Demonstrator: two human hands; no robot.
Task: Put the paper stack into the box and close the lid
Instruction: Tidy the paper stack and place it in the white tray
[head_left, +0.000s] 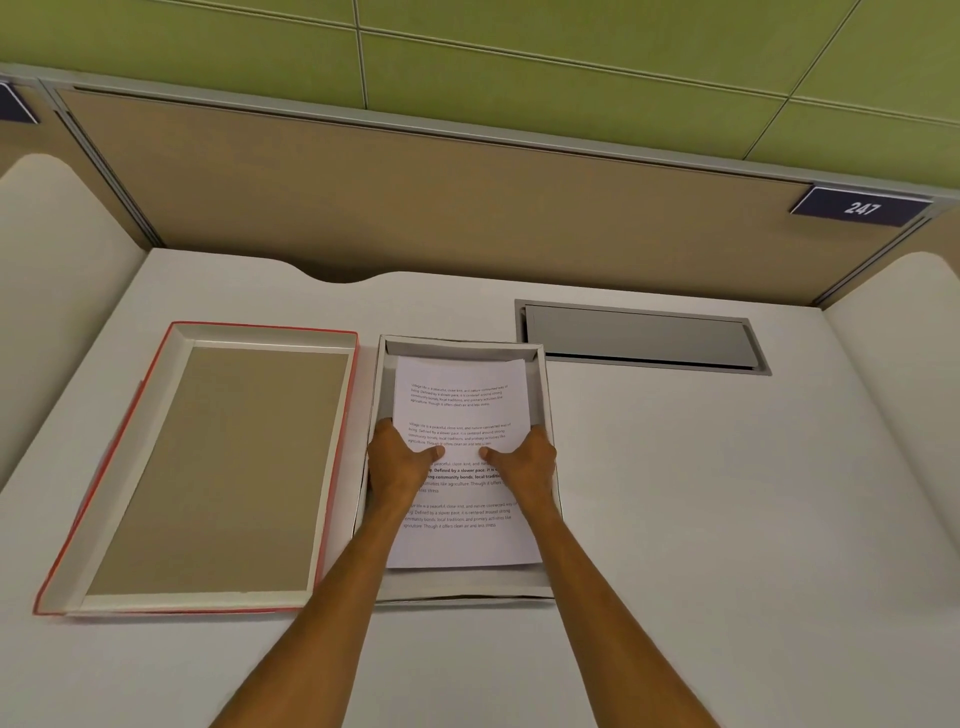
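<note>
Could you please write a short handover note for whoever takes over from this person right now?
Left hand and right hand: each grips a side edge of the paper stack, thumbs on top.
Paper stack: inside the open box; whether it lies flat on the bottom cannot be told.
Lid: inside up on the desk, left of the box, untouched.
Done: paper brought into the box.
Left: release the stack, fetch the lid, turn it over, close the box.
</note>
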